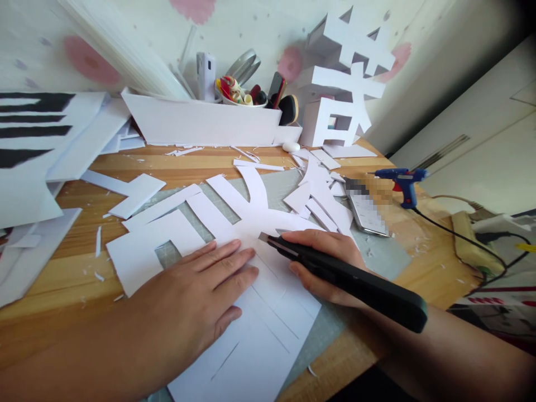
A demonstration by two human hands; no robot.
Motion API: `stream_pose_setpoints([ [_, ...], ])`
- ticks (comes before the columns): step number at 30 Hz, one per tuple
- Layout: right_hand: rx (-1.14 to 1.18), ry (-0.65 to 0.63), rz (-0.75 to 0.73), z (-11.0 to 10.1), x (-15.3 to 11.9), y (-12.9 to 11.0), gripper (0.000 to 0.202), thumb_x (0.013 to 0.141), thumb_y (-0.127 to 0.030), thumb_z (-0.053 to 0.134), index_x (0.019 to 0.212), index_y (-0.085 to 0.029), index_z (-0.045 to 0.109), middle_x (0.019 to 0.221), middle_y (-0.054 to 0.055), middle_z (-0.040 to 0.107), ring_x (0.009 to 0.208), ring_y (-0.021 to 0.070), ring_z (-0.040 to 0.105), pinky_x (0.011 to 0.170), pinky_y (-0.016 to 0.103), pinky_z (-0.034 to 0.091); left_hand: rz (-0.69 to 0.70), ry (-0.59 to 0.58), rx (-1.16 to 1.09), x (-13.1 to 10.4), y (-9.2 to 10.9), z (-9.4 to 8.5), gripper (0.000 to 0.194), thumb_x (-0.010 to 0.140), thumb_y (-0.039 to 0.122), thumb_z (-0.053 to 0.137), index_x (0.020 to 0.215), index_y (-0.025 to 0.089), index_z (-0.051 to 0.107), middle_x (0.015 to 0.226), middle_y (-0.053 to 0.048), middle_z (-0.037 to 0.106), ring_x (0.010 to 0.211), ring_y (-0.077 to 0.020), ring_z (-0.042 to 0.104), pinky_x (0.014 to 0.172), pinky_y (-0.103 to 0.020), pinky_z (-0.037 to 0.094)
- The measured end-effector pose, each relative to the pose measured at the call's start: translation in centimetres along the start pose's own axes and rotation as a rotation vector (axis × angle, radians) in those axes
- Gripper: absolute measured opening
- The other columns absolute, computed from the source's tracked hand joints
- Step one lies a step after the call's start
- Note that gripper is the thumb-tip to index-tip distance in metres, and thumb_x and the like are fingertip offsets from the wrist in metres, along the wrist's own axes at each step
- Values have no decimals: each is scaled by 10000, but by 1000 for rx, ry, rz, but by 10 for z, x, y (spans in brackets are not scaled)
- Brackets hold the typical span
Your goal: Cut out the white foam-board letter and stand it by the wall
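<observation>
Head view: our left hand [201, 296] lies flat on the white sheet [259, 335] so it cannot slide. Right beside it, our right hand [326, 262] holds the black knife [347, 276] tight, blade on the sheet.

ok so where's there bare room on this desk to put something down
Bare wood shows on the table between the left hand and the paper pile on the left edge, and in a strip below the white tray. Around the right hand with its knife it is crowded: white offcuts, phone, glue gun.
</observation>
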State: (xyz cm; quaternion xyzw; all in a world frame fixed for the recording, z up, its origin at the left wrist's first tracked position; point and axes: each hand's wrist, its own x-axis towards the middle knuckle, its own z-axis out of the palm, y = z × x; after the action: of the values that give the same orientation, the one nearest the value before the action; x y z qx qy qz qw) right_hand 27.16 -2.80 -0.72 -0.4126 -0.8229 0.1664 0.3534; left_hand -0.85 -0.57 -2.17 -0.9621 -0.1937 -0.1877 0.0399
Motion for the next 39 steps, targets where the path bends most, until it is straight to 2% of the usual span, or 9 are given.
stream_pose_setpoints([
  [4,-14,-37,-25,-3,1,-1,352,888,-194,671,1239,-212,647,971,78,799,747,183,764,658,276,631,-10,-10,-33,0,1,0,385,1008,211,472,1345,199,657,1443,-87,644,1316,-244,620,1176,-380,455],
  [8,19,-46,25,-3,-1,0,370,879,-204,693,1243,-261,659,1000,60,801,797,202,774,713,302,650,17,-2,19,3,1,-3,389,1012,207,434,1320,185,671,1416,-95,663,1269,-255,654,1123,-396,509],
  [13,42,33,79,0,-5,2,337,882,-190,679,1218,-218,681,1045,65,809,810,165,777,769,267,643,5,-9,40,3,2,-3,394,1001,195,436,1315,193,673,1416,-91,663,1263,-264,660,1108,-411,526],
  [18,32,13,58,1,-4,2,346,888,-202,673,1233,-221,677,1038,65,806,810,166,775,771,268,645,9,-24,46,3,2,-3,400,995,199,430,1307,191,679,1413,-92,664,1247,-269,672,1081,-416,552],
  [25,7,-109,-19,-10,4,-2,393,897,-218,672,1280,-299,631,995,53,798,812,218,778,731,327,656,-33,-28,-55,0,0,-1,399,993,209,491,1358,211,652,1468,-83,623,1330,-254,612,1188,-406,454],
  [28,-36,-155,-52,-14,6,-3,395,903,-217,647,1290,-288,618,944,57,794,763,225,770,686,332,644,-19,-17,-19,2,1,-2,386,1004,216,471,1333,195,669,1443,-95,642,1295,-262,639,1156,-409,489],
  [33,-86,-168,-101,-16,5,-4,407,888,-186,643,1288,-254,610,889,61,780,723,222,756,668,321,628,12,-20,48,8,3,-3,398,1020,220,401,1269,176,707,1371,-107,688,1202,-295,700,1005,-461,607],
  [39,-107,-224,-84,-25,1,-9,398,898,-201,643,1291,-254,615,915,64,786,733,219,755,664,315,619,-47,-69,-27,3,2,0,394,1009,273,470,1350,221,662,1452,-73,631,1284,-280,651,1093,-463,553],
])
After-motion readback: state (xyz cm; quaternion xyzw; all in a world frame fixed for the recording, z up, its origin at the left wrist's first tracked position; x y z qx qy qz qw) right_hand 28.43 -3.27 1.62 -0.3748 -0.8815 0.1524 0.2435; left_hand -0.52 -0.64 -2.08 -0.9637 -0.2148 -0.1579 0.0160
